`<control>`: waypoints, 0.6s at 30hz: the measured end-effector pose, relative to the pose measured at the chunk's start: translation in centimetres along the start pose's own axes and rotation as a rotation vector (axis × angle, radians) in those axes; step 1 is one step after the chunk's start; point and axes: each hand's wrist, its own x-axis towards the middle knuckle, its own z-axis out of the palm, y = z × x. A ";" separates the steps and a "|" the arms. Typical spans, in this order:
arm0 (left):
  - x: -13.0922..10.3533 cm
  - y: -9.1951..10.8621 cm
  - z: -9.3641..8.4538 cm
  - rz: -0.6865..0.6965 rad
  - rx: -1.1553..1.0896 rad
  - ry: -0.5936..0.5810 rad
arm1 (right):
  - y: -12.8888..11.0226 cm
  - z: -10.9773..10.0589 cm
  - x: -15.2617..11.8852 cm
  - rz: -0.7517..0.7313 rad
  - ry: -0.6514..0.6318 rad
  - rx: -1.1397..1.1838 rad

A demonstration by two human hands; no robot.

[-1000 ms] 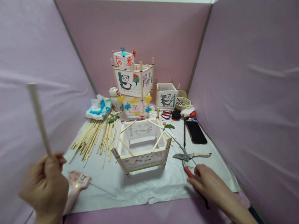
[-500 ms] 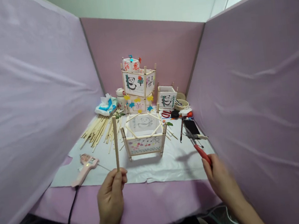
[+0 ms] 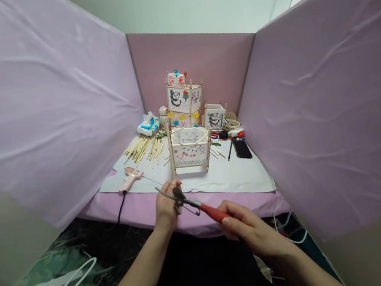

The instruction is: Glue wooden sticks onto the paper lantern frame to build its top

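Note:
My left hand is closed around a thin wooden stick, which points up in front of the left side of a white paper lantern frame. In my right hand is the red handle of a metal-headed tool with a curved, blade-like part; its exact kind is unclear. The tool's head lies across my left hand near the stick's lower end, and I cannot tell whether they touch. A pink glue gun rests on the cloth to the left.
Behind the frame stands a tiered panda-painted lantern, with a smaller panda box to its right. Many loose sticks and a tissue pack are at left. A phone lies at right. Pink panels enclose three sides.
My right hand has brought the red-handled tool from the right over to my left hand. The left hand and stick are lower and nearer to me. The view has shifted.

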 end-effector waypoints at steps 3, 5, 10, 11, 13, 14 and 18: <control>-1.7 -0.1 -0.7 -0.124 -0.056 -0.093 | 1.8 1.9 1.5 -0.113 -0.052 -0.030; -2.2 -0.4 -1.2 -0.185 -0.093 -0.113 | 2.4 2.4 2.5 -0.174 0.010 -0.154; -2.4 -1.3 -1.9 -0.166 -0.119 -0.138 | 3.3 2.6 4.4 -0.035 -0.027 -0.199; -2.5 -1.4 -1.8 -0.151 -0.115 -0.142 | 3.7 2.7 4.6 -0.001 -0.086 -0.147; -2.7 -1.2 -1.6 -0.139 -0.098 -0.147 | 4.4 3.1 4.8 -0.007 -0.163 -0.048; -2.8 -1.1 -1.4 -0.144 -0.088 -0.138 | 4.7 3.4 4.8 -0.039 -0.177 -0.015; -2.8 -1.0 -0.8 -0.191 -0.022 -0.094 | 5.5 4.7 4.7 -0.125 -0.180 -0.048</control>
